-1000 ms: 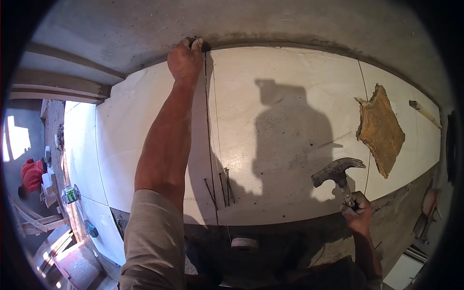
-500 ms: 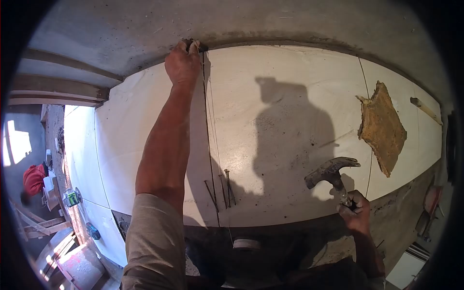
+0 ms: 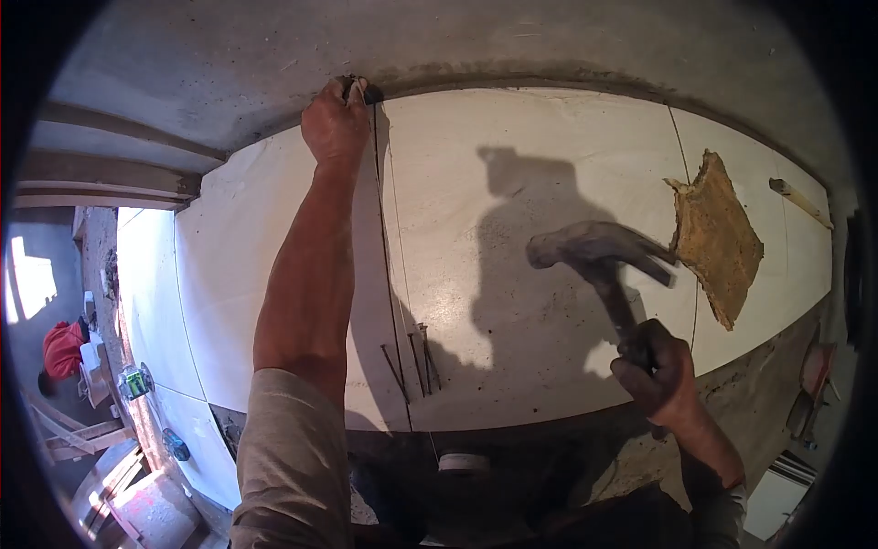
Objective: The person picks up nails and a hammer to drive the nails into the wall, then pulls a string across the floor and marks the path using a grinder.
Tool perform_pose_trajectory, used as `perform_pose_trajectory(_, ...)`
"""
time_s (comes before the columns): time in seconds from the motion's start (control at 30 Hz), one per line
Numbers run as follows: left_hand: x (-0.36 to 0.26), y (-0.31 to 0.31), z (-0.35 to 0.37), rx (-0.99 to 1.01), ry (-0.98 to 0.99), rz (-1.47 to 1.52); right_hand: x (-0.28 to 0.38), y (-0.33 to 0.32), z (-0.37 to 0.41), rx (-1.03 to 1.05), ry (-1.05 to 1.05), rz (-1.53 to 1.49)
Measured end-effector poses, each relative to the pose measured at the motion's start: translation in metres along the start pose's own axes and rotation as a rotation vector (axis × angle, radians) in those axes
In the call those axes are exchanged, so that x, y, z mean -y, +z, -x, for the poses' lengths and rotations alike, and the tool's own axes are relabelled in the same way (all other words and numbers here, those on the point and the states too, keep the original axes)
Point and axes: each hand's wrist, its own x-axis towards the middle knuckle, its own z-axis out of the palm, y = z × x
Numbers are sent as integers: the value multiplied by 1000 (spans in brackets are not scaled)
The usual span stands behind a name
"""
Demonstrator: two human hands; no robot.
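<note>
"Big pale tiles (image 3: 439,183) with dark joints, rough grey wall (image 3: 457,41) along the far edge, person's shadow across the middle. Right hand (image 3: 657,371)?"

"Grip wrapped round the hammer (image 3: 599,247) by its handle. Head's over the tiles, blunt end left, claw right. Bit blurred."

"Left hand (image 3: 337,119)?"

"Arm stretched out to the far edge, by the wall, near the top of a joint. Fingers drawn together in a narrow pinch. Can't tell what's between them. Dark lump (image 3: 373,93) just beside them."

"Nails?"

"Few long nails (image 3: 418,359) lying near the joint, close to the near edge, between the left arm and the hammer. Thin string (image 3: 393,197) runs next to that joint, roughly the same way."

"Right side?"

"Rough brown piece (image 3: 720,242), jagged edges, flat across another joint, just beyond the claw in view. Short stick (image 3: 800,203) further right."

"Near edge?"

"Pale round thing (image 3: 464,463) below the tiles, too dim to name."

"Left side, quick."

"Wooden beams (image 3: 110,169) up top. Small green device (image 3: 134,382) and a teal thing (image 3: 175,445) by the brightly lit tiles, bucket (image 3: 157,506) lower down. Another person in a red top (image 3: 63,350), far left, well apart from both hands."
</note>
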Motion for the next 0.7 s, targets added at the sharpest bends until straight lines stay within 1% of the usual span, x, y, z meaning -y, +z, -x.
perform_pose_trajectory(0.07, 3, -2, -1, -5, -11, -7, -2, 7, 2, 46, 154, 95)
perform_pose_trajectory(0.13, 2, -2, 1, -9, -15, -8, -18, 15, 10, 50, 162, 67)
perform_pose_trajectory(0.2, 1, -1, 4, -50, -21, 17, -29, 22, 18, 47, 252, -72)
perform_pose_trajectory(0.27, 3, 3, 7, -31, -29, -11, -29, 22, 18, 46, 249, -49)
perform_pose_trajectory(0.47, 0, 2, 1, 60, -60, -104, -38, 25, 21, 31, 281, -129)
perform_pose_trajectory(0.53, 1, 2, -1, 70, -70, -131, -30, 24, 17, 32, 244, -45)
perform_pose_trajectory(0.57, 4, 3, -1, 58, -27, -143, -27, 25, 15, 19, 249, -37)
perform_pose_trajectory(0.6, 0, 4, -2, 44, 15, -147, -23, 25, 11, 7, 192, 19)
perform_pose_trajectory(0.63, -3, 2, -1, 84, -37, -131, -18, 24, 7, -5, 134, 79)
perform_pose_trajectory(0.67, -5, 2, -1, 79, -38, -108, -12, 22, 2, -22, 136, 95)
perform_pose_trajectory(0.7, -6, 2, -2, 97, -56, -154, -6, 20, -4, -3, 127, 121)
